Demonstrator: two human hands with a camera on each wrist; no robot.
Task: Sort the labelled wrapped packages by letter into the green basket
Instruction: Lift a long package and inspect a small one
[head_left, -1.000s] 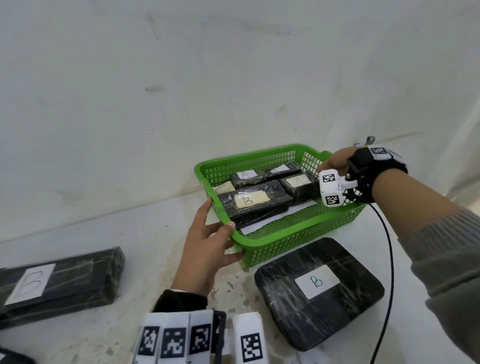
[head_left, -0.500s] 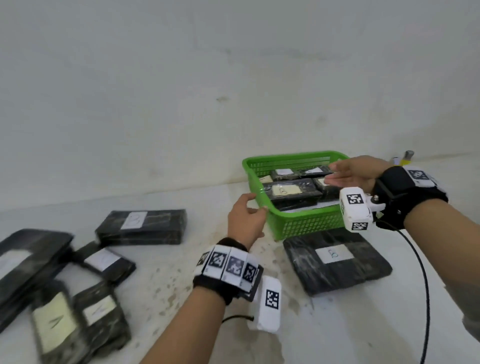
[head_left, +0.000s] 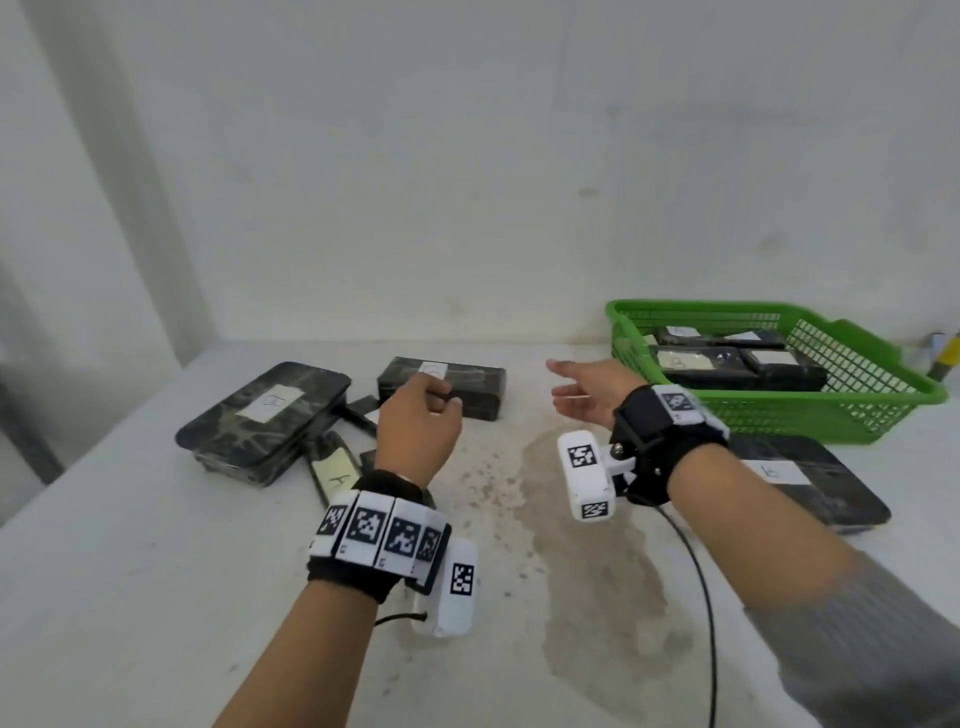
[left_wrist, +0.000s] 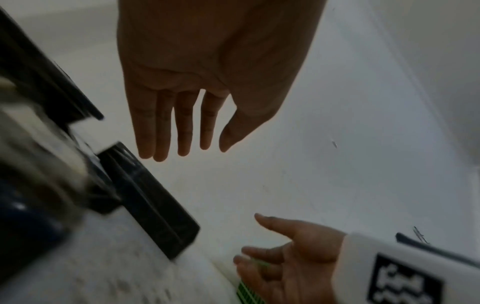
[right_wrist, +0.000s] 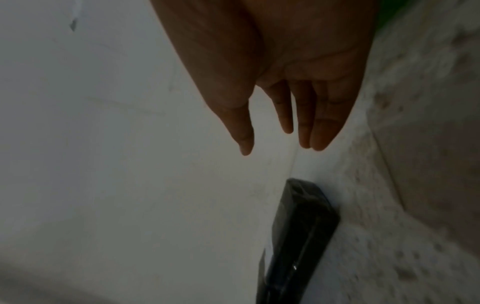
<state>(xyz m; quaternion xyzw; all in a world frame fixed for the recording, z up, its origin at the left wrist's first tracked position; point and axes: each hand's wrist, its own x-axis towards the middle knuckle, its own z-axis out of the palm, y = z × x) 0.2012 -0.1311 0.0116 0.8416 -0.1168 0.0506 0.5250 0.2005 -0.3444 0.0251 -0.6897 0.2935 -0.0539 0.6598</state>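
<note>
Your left hand (head_left: 418, 421) floats over the white table (head_left: 130, 571), in front of a black wrapped box-shaped package with a white label (head_left: 441, 383) that lies near the wall. From your head the fingers look a bit bent, but the left wrist camera shows them (left_wrist: 161, 123) straight and loose, and they hold nothing. Your right hand (head_left: 587, 392) floats over the middle of the table, palm turned toward the left, fingers (right_wrist: 324, 123) loose and a little spread, and it holds nothing too. The two hands are apart from each other. The green plastic basket with holes in its sides (head_left: 831, 415) sits on the table at the right, near the wall. Inside it lie a few black wrapped packages with pale labels (head_left: 727, 358), side by side; the letters on them are too blurry to read. Just in front of the basket, half hidden by your right arm, lies a big flat black wrapped package with a white label that reads B (head_left: 810, 483). On the left lies another big flat black wrapped package with rounded corners and a white label (head_left: 265, 410); you cannot read its letter. Beside it, close to your left wrist, is a small thin black package with a yellow label that looks like an A (head_left: 335, 467). A brown stain (head_left: 582, 545) is on the table between your arms.
</note>
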